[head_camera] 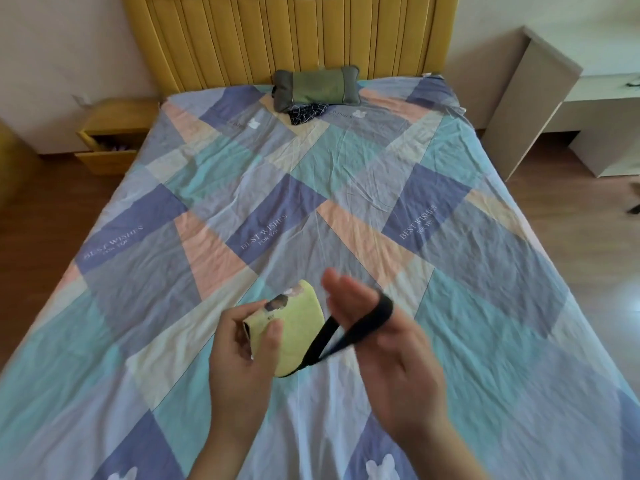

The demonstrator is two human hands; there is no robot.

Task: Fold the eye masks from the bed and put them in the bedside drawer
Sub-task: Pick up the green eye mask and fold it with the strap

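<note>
A pale yellow-green eye mask [298, 332], folded in half, is pinched between the thumb and fingers of my left hand [242, 355] above the bed. Its black elastic strap [360, 323] runs to the right and loops around the fingers of my right hand [388, 337], which are stretched out flat. A dark checked piece of cloth [306, 112], possibly another mask, lies by the pillow near the headboard. The bedside drawer [104, 147] stands pulled open at the left of the bed, in a yellow wooden cabinet.
The bed [311, 202] has a patchwork sheet in blue, teal and peach. A small green-grey pillow [317, 86] rests against the yellow headboard [287, 32]. A white desk [588, 98] stands to the right. Wooden floor surrounds the bed.
</note>
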